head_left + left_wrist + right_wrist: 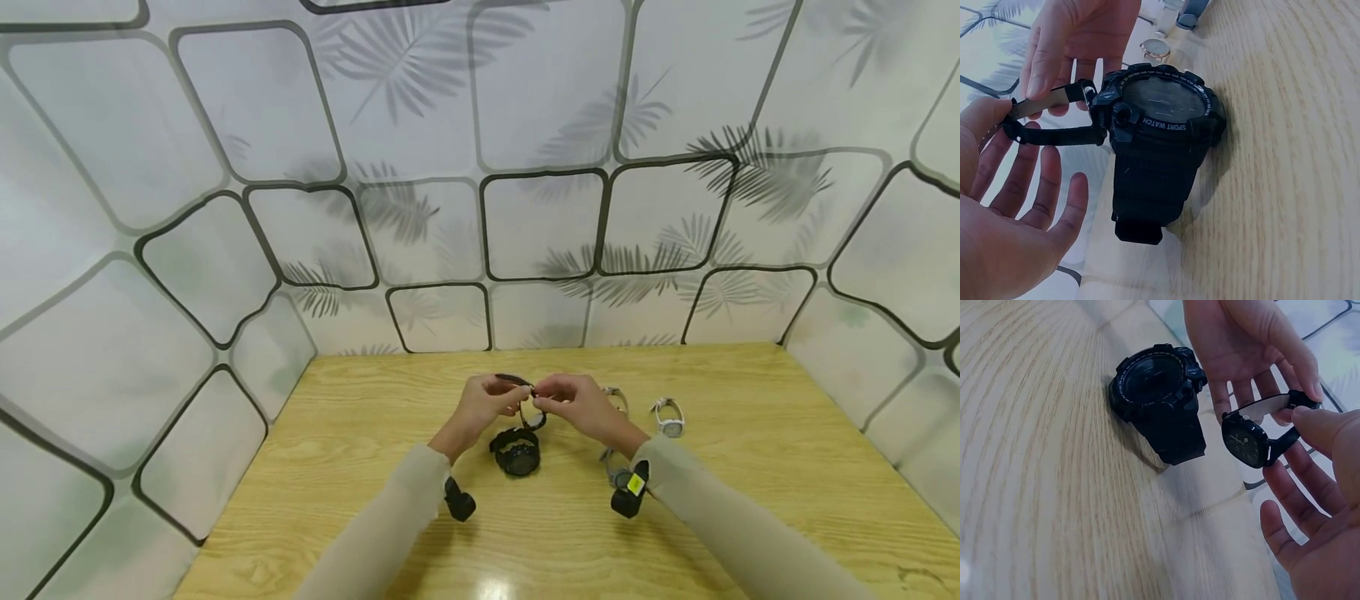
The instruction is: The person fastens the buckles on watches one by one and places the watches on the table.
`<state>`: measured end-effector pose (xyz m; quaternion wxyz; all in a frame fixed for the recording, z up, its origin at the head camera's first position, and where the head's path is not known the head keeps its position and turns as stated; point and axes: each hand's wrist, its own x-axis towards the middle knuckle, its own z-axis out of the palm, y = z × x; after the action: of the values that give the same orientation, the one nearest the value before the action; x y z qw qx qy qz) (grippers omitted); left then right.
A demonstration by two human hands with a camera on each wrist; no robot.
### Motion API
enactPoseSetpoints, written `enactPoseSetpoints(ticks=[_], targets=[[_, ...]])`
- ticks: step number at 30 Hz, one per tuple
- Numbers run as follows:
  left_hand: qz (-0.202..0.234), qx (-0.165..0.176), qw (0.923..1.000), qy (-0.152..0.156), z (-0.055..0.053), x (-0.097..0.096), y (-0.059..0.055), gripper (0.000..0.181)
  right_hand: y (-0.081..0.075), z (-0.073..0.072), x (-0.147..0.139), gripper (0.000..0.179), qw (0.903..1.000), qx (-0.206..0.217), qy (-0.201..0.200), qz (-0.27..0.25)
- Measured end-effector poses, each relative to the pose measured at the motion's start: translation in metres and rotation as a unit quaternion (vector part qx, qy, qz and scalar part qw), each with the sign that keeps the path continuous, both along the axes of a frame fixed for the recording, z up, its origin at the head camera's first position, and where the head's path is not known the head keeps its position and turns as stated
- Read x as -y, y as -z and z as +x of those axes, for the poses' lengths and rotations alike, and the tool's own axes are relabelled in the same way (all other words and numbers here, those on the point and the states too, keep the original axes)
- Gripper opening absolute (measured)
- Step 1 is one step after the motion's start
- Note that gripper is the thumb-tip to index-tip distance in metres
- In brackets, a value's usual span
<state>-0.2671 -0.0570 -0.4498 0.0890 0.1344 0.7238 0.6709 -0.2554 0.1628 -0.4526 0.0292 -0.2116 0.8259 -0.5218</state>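
Note:
Both hands hold a black wristwatch point(1246, 442) with a dark square-looking dial and a strap that is black outside and tan inside. My left hand point(480, 410) pinches the strap near its end, and my right hand point(583, 403) pinches it from the other side. The strap point(1057, 135) forms a loop, its ends meeting between the fingertips; the exact fastening is hidden by fingers. Just below the hands, a chunky black sport watch point(519, 457) stands on the table with its strap looped, its round dial point(1163, 100) marked SPORT WATCH.
On the wooden table point(360, 433), a white watch point(671, 427) lies to the right. A light-strapped watch point(617, 397) is partly behind my right hand. A grey watch point(619, 477) sits under the right forearm. Patterned fabric walls point(540, 225) enclose the table's back and sides.

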Motion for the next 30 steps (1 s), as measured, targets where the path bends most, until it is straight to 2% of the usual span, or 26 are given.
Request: enactPoseSetpoints(ticks=[5, 9, 13, 18, 25, 30], targets=[[-0.009, -0.017, 0.9998, -0.007, 0.000, 0.000, 0.000, 0.029, -0.001, 0.000, -0.001, 0.026, 0.9999, 0.007, -0.010, -0.011], [-0.044, -0.062, 0.9969, -0.019, 0.000, 0.000, -0.003, 0.026, -0.004, -0.001, -0.004, 0.034, 0.9998, -0.004, -0.013, -0.013], [-0.099, -0.121, 0.9870, -0.039, -0.002, 0.000, -0.006, 0.017, -0.013, -0.003, -0.006, 0.039, 0.9995, -0.032, -0.005, 0.006], [-0.148, -0.180, 0.9712, -0.048, -0.005, -0.001, -0.007, 0.010, -0.025, -0.007, -0.004, 0.039, 0.9975, -0.063, 0.000, 0.032], [-0.184, -0.204, 0.9603, -0.049, -0.008, -0.005, -0.007, 0.011, -0.037, -0.009, 0.005, 0.035, 0.9947, -0.085, -0.016, 0.055], [-0.180, -0.209, 0.9604, -0.043, -0.009, -0.007, -0.005, 0.009, -0.039, -0.010, 0.012, 0.029, 0.9931, -0.100, -0.019, 0.057]])
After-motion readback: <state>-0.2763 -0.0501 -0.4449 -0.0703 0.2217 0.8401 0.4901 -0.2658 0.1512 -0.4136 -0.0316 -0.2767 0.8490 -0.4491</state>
